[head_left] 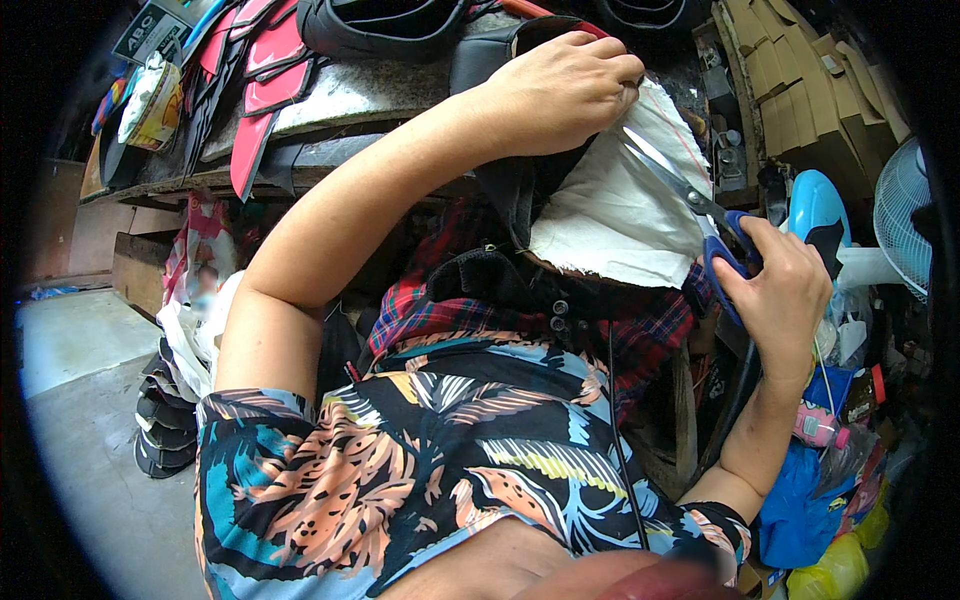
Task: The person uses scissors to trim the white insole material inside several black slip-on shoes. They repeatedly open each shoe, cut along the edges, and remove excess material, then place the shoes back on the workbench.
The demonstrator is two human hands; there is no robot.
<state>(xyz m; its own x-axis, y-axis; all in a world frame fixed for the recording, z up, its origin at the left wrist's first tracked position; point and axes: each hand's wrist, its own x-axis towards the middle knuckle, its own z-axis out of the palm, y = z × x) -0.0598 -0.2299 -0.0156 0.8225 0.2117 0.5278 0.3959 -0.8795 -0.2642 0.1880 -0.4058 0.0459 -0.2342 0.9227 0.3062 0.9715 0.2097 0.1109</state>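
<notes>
My right hand (780, 290) grips a pair of scissors (697, 203) by the dark blue handles. Their blades stand apart and point up and left, over a white cloth piece (625, 215). At the cloth's upper end, my left hand (565, 92) is closed, its curled fingers pinching the edge. Black material (545, 185) hangs beneath my left wrist, against the cloth; how the two are joined is hidden. A thin reddish line runs near the cloth's right edge. Below it, red plaid fabric (425, 290) lies across my lap.
A worn workbench (335, 100) bears pink-and-black cut pieces (275, 80) and a black shoe-like item (380, 30). Brown cardboard pieces (790, 70) stand at the far right, near a fan (905, 215). Plastic bags (800, 510) lie lower right; stacked black soles (165, 420) sit on the left floor.
</notes>
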